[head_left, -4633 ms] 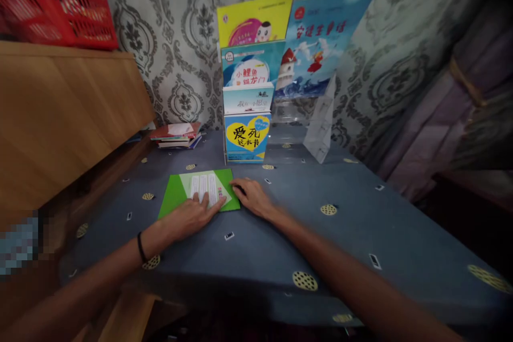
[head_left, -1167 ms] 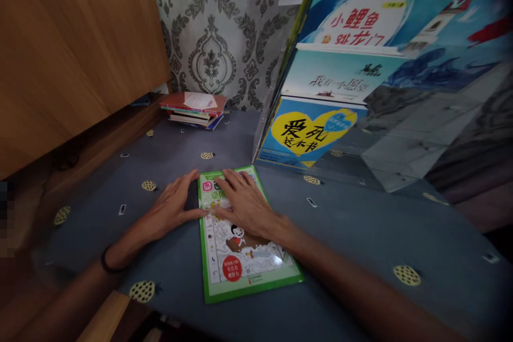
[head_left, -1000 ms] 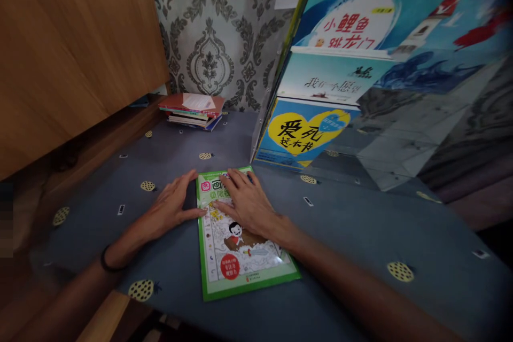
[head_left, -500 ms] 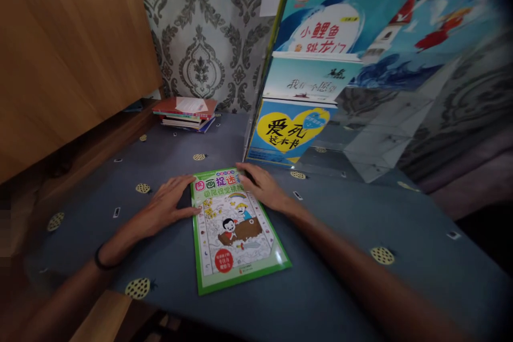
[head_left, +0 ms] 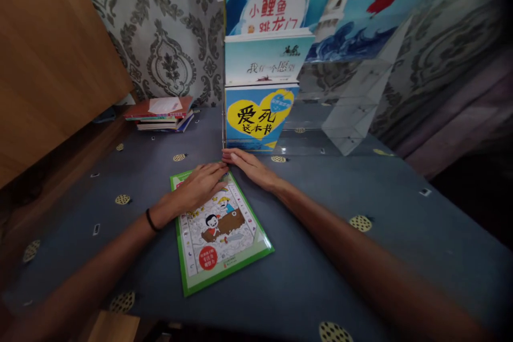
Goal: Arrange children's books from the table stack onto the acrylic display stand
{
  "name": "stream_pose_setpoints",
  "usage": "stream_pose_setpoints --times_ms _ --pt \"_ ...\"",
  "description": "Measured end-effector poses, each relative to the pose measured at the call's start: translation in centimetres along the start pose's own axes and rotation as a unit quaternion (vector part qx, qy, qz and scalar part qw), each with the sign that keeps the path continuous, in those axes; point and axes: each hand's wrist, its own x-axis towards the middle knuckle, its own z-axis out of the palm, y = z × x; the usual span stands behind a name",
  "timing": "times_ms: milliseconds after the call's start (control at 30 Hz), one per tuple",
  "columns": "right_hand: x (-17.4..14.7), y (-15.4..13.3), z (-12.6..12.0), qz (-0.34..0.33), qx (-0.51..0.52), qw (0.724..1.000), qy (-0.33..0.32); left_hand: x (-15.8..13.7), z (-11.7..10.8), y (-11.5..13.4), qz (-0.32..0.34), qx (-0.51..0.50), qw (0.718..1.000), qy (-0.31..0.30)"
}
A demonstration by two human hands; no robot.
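Observation:
A green-bordered picture book (head_left: 236,243) lies face up on the table, tilted slightly. Across its upper part rests my left hand (head_left: 202,186), palm down with fingers stretched out, covering most of the title. Just past the book's top right corner is my right hand (head_left: 254,168), its fingers extended and nothing visible in it. Its fingertips are by the lower left corner of the clear display rack (head_left: 348,123); whether they touch the rack or the book I cannot tell. A blue book with a yellow heart (head_left: 260,115) stands in the rack's lowest tier.
Above the heart book stand a pale teal book (head_left: 268,59) and a blue carp-story book (head_left: 276,2). Several stacked books (head_left: 160,112) lie at the back left, beside a wooden cabinet (head_left: 56,64). A blue cloth with pineapple prints (head_left: 312,235) covers the table.
My left hand has moved from the book's left edge onto its upper cover. My right hand has shifted off the cover to beyond its top right corner. The camera view has turned rightward.

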Motion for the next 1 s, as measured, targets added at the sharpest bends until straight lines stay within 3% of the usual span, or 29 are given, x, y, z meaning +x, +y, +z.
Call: stream_pose_setpoints --times_ms 200,367,567,700,900,1000 --pt "0.3 0.5 0.1 -0.029 -0.043 0.999 0.003 0.5 0.4 0.0 0.000 0.015 1.000 0.019" --pt "0.4 0.1 0.1 -0.050 -0.094 0.994 0.002 -0.2 0.0 0.1 0.033 -0.034 0.999 -0.015" --pt "0.4 -0.1 0.2 -0.059 -0.132 0.989 0.008 -0.6 -0.1 1.4 0.041 0.002 0.999 -0.004" --pt "0.4 -0.1 0.3 -0.059 -0.162 0.985 0.010 -1.0 -0.2 2.0 0.058 -0.035 0.997 -0.032" --pt "0.2 -0.1 0.6 -0.064 -0.184 0.981 0.012 -1.8 -0.5 3.9 0.056 0.022 0.998 -0.037" --pt "0.2 0.0 0.6 -0.069 -0.196 0.978 0.009 -2.0 -0.6 4.7 0.079 -0.002 0.995 -0.059"
